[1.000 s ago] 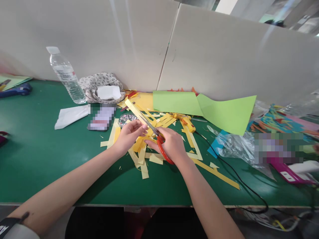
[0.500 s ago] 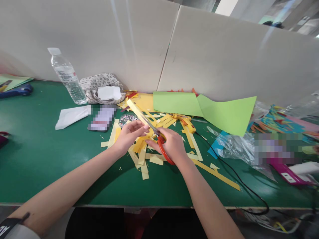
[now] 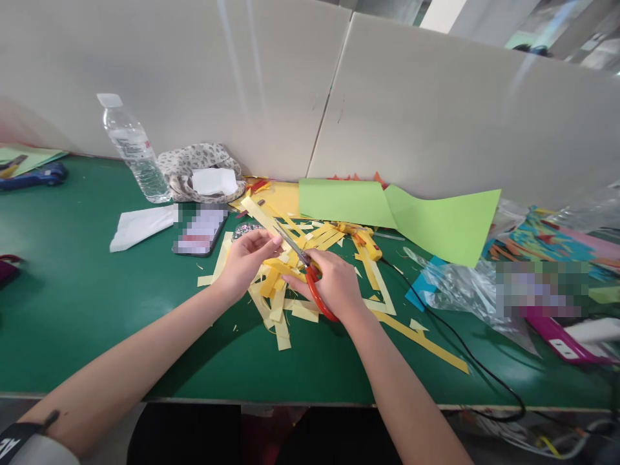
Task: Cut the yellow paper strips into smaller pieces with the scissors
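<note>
Between thumb and fingers, my left hand (image 3: 248, 260) pinches a pale yellow paper strip (image 3: 258, 212) that points up and to the left. My right hand (image 3: 334, 279) is closed on scissors (image 3: 317, 298) with red handles. Their metal blades reach toward the strip, close to my left fingertips; whether the blades touch the paper I cannot tell. Beneath both hands lies a loose pile of yellow paper strips (image 3: 277, 310). A yellow glue gun (image 3: 367, 243) rests just past the right hand. Partly hidden behind the left hand is a round dish of small beads or sequins (image 3: 246, 229).
A water bottle (image 3: 137, 152), a spotted cloth pouch (image 3: 197, 161) and a phone (image 3: 199, 234) stand or lie on the left of the green table (image 3: 121, 336). Green paper sheets (image 3: 346, 201) lean at the back. A black cord (image 3: 453, 332) runs right, near plastic wrap (image 3: 460, 290).
My left hand has shifted slightly left with the paper strip, away from the scissors. The right hand has barely moved.
</note>
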Motion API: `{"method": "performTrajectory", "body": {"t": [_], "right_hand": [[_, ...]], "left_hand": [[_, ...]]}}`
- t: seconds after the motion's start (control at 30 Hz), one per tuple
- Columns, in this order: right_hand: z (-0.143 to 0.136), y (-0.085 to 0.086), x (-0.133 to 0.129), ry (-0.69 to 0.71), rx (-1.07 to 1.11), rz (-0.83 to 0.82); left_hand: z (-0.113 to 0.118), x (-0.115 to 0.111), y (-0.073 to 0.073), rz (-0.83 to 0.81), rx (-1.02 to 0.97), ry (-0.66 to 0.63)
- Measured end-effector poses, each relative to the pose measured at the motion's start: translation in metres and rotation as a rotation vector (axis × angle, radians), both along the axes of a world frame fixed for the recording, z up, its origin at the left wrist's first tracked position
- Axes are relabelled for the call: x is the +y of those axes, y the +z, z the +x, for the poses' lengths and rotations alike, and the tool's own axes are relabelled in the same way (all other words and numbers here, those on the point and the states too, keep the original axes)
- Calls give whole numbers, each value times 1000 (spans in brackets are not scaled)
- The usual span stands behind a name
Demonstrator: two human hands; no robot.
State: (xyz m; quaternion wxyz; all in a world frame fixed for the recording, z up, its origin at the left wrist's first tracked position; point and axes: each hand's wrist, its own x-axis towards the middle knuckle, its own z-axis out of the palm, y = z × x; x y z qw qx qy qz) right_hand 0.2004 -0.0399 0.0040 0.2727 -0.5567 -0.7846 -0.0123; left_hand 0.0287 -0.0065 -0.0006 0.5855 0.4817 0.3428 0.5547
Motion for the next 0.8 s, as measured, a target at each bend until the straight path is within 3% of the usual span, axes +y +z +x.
{"method": "performTrajectory", "body": {"t": [0.8], "right_hand": [[1, -2, 1, 28, 5, 64]], "left_hand": [[0, -2, 3, 21, 26, 10]]}}
